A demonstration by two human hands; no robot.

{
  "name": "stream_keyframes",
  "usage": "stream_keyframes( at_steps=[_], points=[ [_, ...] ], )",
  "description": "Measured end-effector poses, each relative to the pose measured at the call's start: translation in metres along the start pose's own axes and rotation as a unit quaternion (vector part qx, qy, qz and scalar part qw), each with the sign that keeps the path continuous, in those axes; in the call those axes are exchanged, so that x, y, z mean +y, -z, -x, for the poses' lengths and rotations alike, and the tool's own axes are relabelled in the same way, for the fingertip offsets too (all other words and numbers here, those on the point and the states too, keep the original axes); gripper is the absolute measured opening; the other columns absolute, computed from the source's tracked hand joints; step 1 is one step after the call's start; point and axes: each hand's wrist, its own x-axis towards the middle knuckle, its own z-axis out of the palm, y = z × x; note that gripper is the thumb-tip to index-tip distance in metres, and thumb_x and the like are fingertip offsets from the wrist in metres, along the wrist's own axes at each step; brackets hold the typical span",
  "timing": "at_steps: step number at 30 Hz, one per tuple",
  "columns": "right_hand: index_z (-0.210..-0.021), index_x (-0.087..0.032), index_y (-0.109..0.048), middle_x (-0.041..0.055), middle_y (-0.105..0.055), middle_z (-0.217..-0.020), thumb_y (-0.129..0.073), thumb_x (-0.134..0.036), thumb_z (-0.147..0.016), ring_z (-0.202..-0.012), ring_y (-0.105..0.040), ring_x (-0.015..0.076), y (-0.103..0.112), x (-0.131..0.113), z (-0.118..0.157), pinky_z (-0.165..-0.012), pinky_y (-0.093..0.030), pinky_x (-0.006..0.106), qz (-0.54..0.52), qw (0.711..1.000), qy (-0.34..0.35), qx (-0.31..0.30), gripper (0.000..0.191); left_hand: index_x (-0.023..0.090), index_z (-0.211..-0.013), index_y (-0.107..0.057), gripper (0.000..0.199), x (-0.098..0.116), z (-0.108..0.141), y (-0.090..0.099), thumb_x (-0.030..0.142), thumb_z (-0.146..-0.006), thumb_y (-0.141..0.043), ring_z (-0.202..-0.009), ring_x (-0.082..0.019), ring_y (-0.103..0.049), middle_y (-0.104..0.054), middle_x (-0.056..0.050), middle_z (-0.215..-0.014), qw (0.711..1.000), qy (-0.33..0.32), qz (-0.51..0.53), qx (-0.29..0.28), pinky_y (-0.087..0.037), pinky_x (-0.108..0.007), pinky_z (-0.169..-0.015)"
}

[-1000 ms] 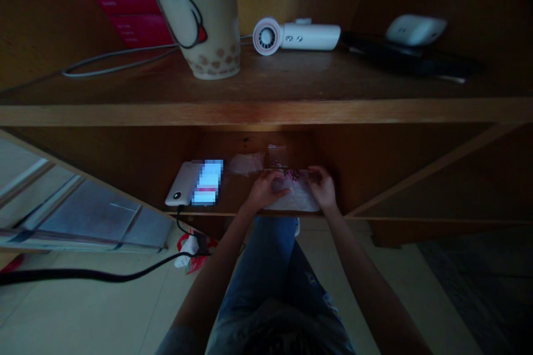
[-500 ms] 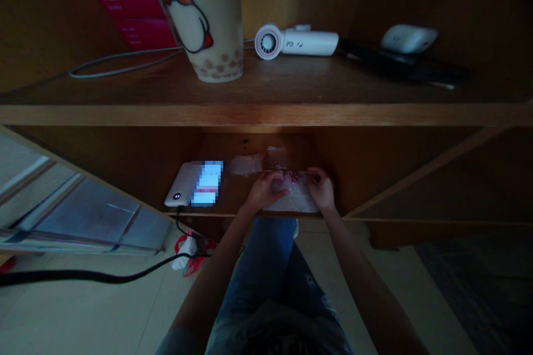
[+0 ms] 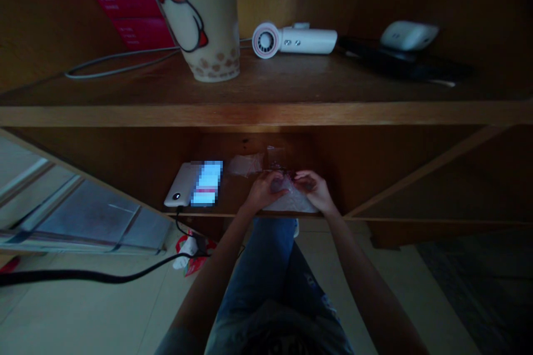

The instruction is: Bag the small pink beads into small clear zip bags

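My left hand [image 3: 263, 191] rests on the lower shelf with its thumb and fingers curled in a pinch at the left side of a whitish plastic sheet [image 3: 291, 201]. Close to it on the right, my right hand [image 3: 317, 191] is also closed, fingertips bent inward. What either pinch holds is too small and dark to make out. Between the fingertips lies a small cluster of dark pink beads [image 3: 288, 176], partly hidden by the fingers. Behind them lie a small clear zip bag [image 3: 276, 155] and, further left, a whitish plastic packet [image 3: 246, 165].
A phone [image 3: 207, 184] with a lit screen lies beside a white power bank [image 3: 180, 186] with a black cable [image 3: 125, 277]. On the shelf above stand a bubble tea cup [image 3: 212, 39], a white handheld fan [image 3: 306, 41] and a white rounded case [image 3: 408, 36] on a dark object.
My right hand has moved left, toward my left hand, and now covers part of the beads. My left hand has stayed nearly in place.
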Motion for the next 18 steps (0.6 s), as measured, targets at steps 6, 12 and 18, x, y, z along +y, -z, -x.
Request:
stream_keyframes(
  at_steps=[6, 12, 18],
  points=[
    [-0.093, -0.020, -0.059, 0.0039, -0.066, -0.085, -0.064, -0.028, -0.070, -0.075, -0.063, 0.0171, 0.0002, 0.0008, 0.0006, -0.073, -0.052, 0.035, -0.015, 1.000, -0.006, -0.020, 0.025, 0.022, -0.101, -0.054, 0.036, 0.0007, -0.0004, 0.0002, 0.037, -0.071, -0.066, -0.096, -0.019, -0.056, -0.061, -0.003, -0.101, 1.000, 0.005, -0.013, 0.003, -0.044, -0.035, -0.088],
    [-0.086, -0.020, -0.063, 0.0036, -0.067, -0.083, -0.063, -0.025, -0.071, -0.075, -0.063, 0.0171, 0.0015, 0.0037, 0.0004, -0.073, -0.051, 0.034, 0.023, 0.999, 0.014, -0.041, 0.016, 0.021, -0.102, -0.054, 0.036, -0.0023, 0.0000, -0.0019, 0.038, -0.072, -0.065, -0.096, -0.019, -0.056, -0.061, -0.004, -0.102, 1.000, -0.012, -0.024, 0.009, -0.044, -0.035, -0.089],
    [-0.087, -0.021, -0.064, 0.0032, -0.066, -0.085, -0.063, -0.026, -0.072, -0.078, -0.062, 0.0168, 0.0030, 0.0015, 0.0007, -0.074, -0.049, 0.032, 0.035, 0.998, 0.023, -0.049, 0.016, 0.021, -0.102, -0.054, 0.036, -0.0058, 0.0000, -0.0042, 0.037, -0.072, -0.064, -0.095, -0.019, -0.057, -0.062, -0.005, -0.100, 1.000, -0.003, -0.021, 0.014, -0.044, -0.035, -0.088]
  ],
)
